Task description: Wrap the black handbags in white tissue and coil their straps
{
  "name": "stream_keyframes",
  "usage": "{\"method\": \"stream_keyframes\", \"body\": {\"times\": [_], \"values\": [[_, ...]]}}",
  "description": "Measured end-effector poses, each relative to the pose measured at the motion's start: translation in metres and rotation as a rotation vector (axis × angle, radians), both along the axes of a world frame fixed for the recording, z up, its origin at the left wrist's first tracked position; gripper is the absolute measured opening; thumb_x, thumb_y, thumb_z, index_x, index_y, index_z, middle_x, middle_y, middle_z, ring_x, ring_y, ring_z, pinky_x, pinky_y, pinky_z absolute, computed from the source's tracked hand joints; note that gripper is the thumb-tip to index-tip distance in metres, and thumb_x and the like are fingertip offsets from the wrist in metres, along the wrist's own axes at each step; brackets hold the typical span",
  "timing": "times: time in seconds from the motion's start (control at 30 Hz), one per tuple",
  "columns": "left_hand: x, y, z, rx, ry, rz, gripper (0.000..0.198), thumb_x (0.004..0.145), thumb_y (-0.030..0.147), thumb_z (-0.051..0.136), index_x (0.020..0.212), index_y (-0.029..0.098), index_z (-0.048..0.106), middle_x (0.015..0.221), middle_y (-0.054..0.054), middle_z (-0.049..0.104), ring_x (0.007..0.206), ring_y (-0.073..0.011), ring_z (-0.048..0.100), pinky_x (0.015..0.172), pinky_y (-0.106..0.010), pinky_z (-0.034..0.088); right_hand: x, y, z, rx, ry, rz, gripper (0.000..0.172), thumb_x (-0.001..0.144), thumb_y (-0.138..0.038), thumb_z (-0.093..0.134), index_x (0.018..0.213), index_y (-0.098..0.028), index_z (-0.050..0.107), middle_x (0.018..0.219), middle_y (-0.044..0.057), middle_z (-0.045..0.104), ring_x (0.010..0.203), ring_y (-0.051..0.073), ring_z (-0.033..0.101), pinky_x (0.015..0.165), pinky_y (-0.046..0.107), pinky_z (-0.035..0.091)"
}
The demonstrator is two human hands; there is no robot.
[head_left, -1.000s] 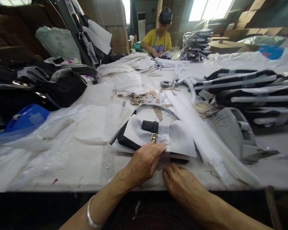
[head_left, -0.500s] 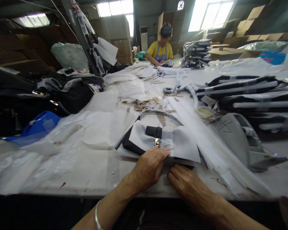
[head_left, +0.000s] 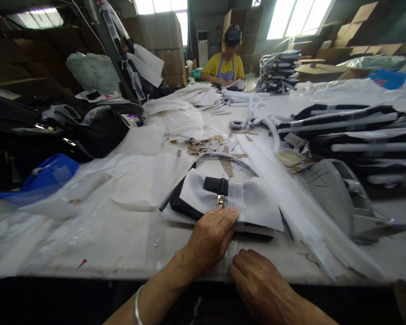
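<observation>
A black handbag (head_left: 186, 205) lies in front of me, its front covered by a white sheet (head_left: 257, 203). Its black strap tab and gold clasp (head_left: 220, 200) show at the middle of the sheet. Clear tape (head_left: 236, 194) runs down the sheet beside the clasp. My left hand (head_left: 211, 232) is closed over the bag's near edge, fingertips on the sheet just below the clasp. Closer to the table edge, my right hand (head_left: 257, 277) is apart from the bag with its fingers curled in. Something translucent shows by those fingers; what they hold is hidden.
White foam strips (head_left: 291, 207) and a grey tape dispenser (head_left: 334, 194) lie on the right, before stacked wrapped black bags (head_left: 358, 119). Tags on strings (head_left: 205, 145) sit beyond the handbag. To the left are a blue dispenser (head_left: 50, 171) and black bags. A co-worker (head_left: 223, 67) sits opposite.
My right hand has drawn back from the bag's near edge toward the table edge. My left hand stays on the bag. The view has shifted slightly.
</observation>
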State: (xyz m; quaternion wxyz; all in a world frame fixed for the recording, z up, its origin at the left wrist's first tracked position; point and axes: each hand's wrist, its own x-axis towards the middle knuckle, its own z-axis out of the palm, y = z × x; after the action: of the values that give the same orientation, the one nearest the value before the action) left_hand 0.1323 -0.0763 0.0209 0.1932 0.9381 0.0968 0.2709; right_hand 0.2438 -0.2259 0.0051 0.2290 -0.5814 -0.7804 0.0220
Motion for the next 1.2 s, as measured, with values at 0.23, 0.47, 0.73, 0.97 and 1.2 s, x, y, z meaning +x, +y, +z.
{"method": "stream_keyframes", "body": {"times": [0.23, 0.47, 0.73, 0.97, 1.2], "values": [[0.001, 0.002, -0.001, 0.017, -0.057, -0.02, 0.039, 0.093, 0.007, 0.044, 0.13, 0.015, 0.052, 0.13, -0.007, 0.065, 0.124, -0.0157, 0.058, 0.111, -0.034, 0.044, 0.0, 0.004, 0.008, 0.017, 0.108, -0.048, 0.02, 0.082, -0.002, 0.048, 0.076, -0.02, 0.052, 0.076, 0.003, 0.058, 0.068, 0.017, 0.048, 0.063, 0.031, 0.032], [0.006, 0.0, -0.01, 0.122, -0.137, 0.07, 0.036, 0.094, 0.006, 0.042, 0.126, 0.014, 0.057, 0.122, -0.007, 0.07, 0.115, -0.0169, 0.065, 0.106, -0.034, 0.048, 0.007, 0.005, 0.015, 0.111, 0.141, 0.0, 0.028, 0.093, -0.003, 0.035, 0.076, -0.019, 0.05, 0.07, 0.003, 0.054, 0.065, 0.017, 0.045, 0.062, 0.031, 0.033], [0.009, -0.001, -0.021, 0.183, -0.24, 0.058, 0.033, 0.093, 0.004, 0.042, 0.119, 0.013, 0.061, 0.12, -0.007, 0.071, 0.114, -0.0172, 0.065, 0.106, -0.035, 0.049, 0.021, 0.014, 0.039, 0.189, 0.162, 0.012, 0.024, 0.095, -0.003, 0.04, 0.086, -0.016, 0.058, 0.071, 0.003, 0.058, 0.067, 0.016, 0.049, 0.065, 0.031, 0.038], [-0.006, -0.003, 0.0, -0.057, -0.124, -0.016, 0.036, 0.091, 0.006, 0.049, 0.124, 0.016, 0.058, 0.124, -0.007, 0.067, 0.119, -0.0175, 0.061, 0.112, -0.038, 0.043, 0.028, 0.036, 0.053, 0.305, 0.096, -0.093, 0.022, 0.094, -0.003, 0.044, 0.093, -0.017, 0.061, 0.105, 0.009, 0.069, 0.104, 0.022, 0.059, 0.091, 0.037, 0.044], [-0.014, -0.002, 0.01, -0.225, -0.104, -0.077, 0.029, 0.086, 0.016, 0.065, 0.115, 0.017, 0.06, 0.111, -0.007, 0.069, 0.108, -0.0191, 0.063, 0.112, -0.041, 0.043, 0.035, 0.042, 0.044, 0.185, 0.182, -0.118, 0.026, 0.091, 0.001, 0.043, 0.095, -0.018, 0.06, 0.075, 0.004, 0.061, 0.075, 0.019, 0.058, 0.069, 0.033, 0.046]]}}
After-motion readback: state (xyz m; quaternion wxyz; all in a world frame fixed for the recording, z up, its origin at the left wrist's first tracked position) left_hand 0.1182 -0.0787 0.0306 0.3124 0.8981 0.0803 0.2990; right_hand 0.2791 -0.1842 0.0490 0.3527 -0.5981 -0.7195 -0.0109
